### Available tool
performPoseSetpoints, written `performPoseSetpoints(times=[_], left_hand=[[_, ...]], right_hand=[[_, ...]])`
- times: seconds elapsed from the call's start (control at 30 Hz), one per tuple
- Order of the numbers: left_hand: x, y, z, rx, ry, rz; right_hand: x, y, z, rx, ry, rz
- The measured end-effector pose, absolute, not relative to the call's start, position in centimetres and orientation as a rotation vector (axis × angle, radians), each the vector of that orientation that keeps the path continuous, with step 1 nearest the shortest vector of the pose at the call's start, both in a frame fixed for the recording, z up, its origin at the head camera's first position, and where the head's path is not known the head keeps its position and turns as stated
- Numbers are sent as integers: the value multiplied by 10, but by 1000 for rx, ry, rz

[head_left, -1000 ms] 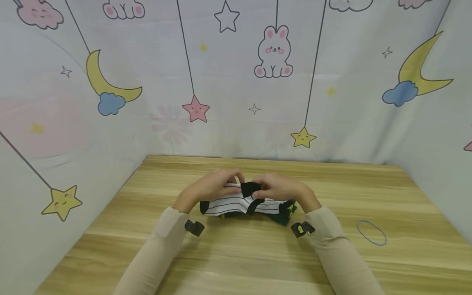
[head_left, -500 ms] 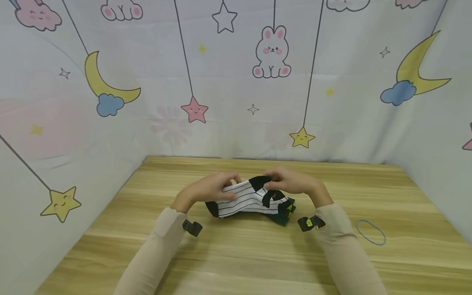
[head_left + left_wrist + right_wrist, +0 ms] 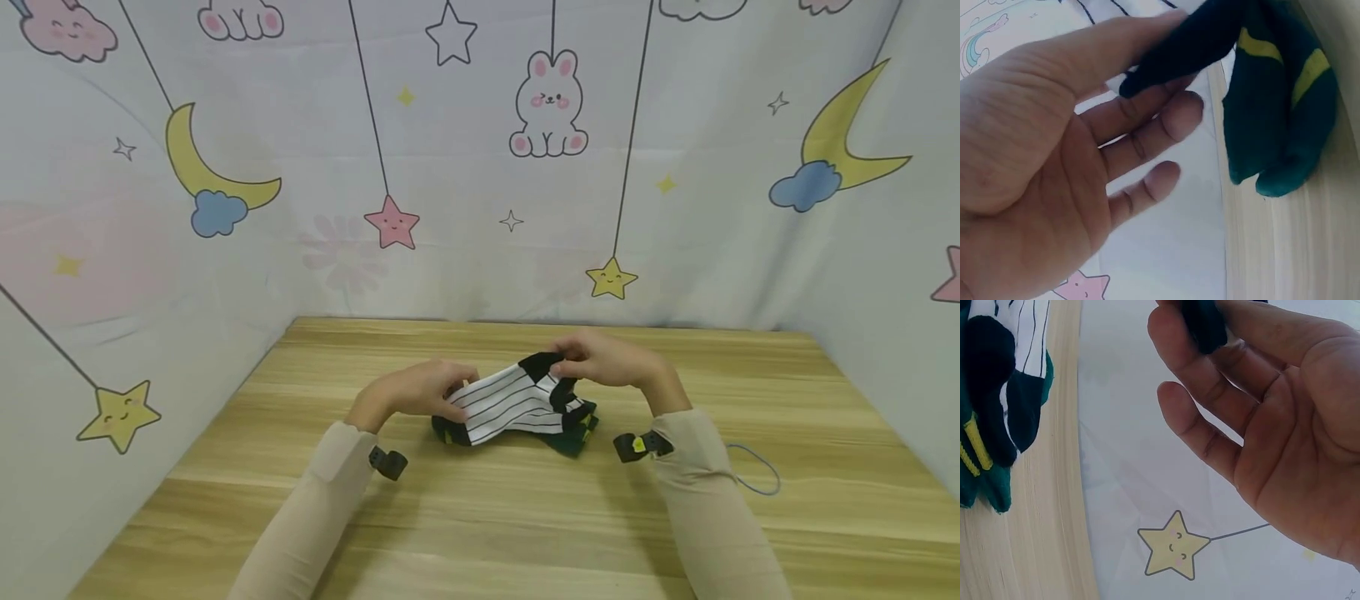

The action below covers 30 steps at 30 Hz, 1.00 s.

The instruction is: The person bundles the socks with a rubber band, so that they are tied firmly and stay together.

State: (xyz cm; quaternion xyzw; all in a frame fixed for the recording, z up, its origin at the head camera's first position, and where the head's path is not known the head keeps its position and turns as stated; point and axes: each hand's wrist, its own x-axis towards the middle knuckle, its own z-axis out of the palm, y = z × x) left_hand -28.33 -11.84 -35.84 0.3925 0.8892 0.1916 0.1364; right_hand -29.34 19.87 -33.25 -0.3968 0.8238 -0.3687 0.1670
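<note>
A white sock with thin black stripes and black ends (image 3: 501, 406) stretches between both hands. My left hand (image 3: 420, 387) pinches its left part between thumb and fingers; in the left wrist view the thumb (image 3: 1116, 47) presses on dark cloth. At the sock's upper right, my right hand (image 3: 609, 364) pinches a black end, and in the right wrist view a dark tip (image 3: 1205, 325) pokes out between thumb and fingers. Another striped sock's black end (image 3: 576, 417) shows at the right. Beneath lie dark green socks with yellow bands (image 3: 1266, 112), mostly covered in the head view.
The socks are on a wood-grain table (image 3: 480, 517). A thin blue loop (image 3: 759, 471) lies to the right, partly behind the right sleeve. A white curtain (image 3: 465, 283) printed with stars, moons and a rabbit hangs behind the table.
My right hand has moved right and slightly up, drawing the striped sock's black end with it. The sock now slants upward to the right. My left hand has shifted slightly; the left black end moved right.
</note>
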Motion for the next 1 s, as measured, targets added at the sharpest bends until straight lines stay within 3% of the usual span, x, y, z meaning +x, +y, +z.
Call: performPoseSetpoints(times=[1.0], left_hand=[[-289,-131,-357,1041,2759,654]], right_hand=[[-297,207,-343,-935,2363,-917]])
